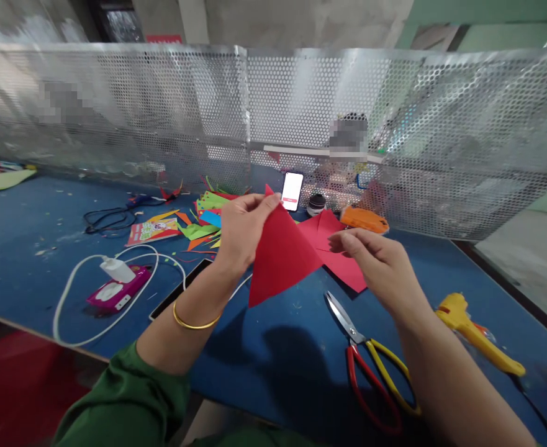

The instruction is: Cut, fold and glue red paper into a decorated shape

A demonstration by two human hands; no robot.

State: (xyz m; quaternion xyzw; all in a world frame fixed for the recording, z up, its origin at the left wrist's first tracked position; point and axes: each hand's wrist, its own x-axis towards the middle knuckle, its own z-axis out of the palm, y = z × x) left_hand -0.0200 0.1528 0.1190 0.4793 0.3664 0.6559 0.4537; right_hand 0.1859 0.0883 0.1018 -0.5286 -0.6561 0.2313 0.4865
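Observation:
My left hand (248, 223) pinches a folded red paper triangle (282, 254) near its top point, holding it above the blue table. To the right of the paper's lower corner, my right hand (370, 248) hovers with loosely curled fingers, apart from the triangle and with nothing visible in them. More red paper (348, 267) lies behind, partly covered by the triangle and my right hand. Scissors (354, 335) with one red and one yellow handle rest below my right hand, blades partly apart.
A lit phone (292, 191) leans near the perforated metal screen (301, 93). Coloured paper scraps (198, 231) and a booklet (154, 231) lie left. A purple power strip (119, 288) has a white cable. A yellow glue gun (480, 335) lies right. People are behind the screen.

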